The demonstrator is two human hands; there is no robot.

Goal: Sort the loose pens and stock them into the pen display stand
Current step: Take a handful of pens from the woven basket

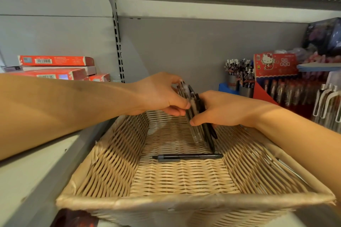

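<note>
— What are your hands doing rn?

— Both are on the same bundle of pens. My left hand grips the upper part, fingers curled over the top ends, thumb pressed against the side. My right hand clamps the middle from the other side, thumb in front, fingers wrapped behind. So neither is spread open; both are closed round the bundle.

— What kind of pens?

— Mix of clear-barrel and black ones, held tilted, tips pointing down into the wicker basket. Can't tell if the lowest tips touch the basket floor.

— Anything else in the basket?

— One black pen lying flat across the woven bottom, just below the bundle, apart from both hands.

— And the display stand?

— A red pen display stand w/ a cartoon cat header sits on the right, well apart from my hands. Rows of pens stand in it; too blurred to say more. Left of it, metal cups of pens. White-clip pens at the far right edge.

— Surface & room?

— Basket sits on a grey metal shelf, w/ another perforated shelf overhead and a grey back panel behind. Red flat boxes are stacked on the left, behind my forearm.
</note>
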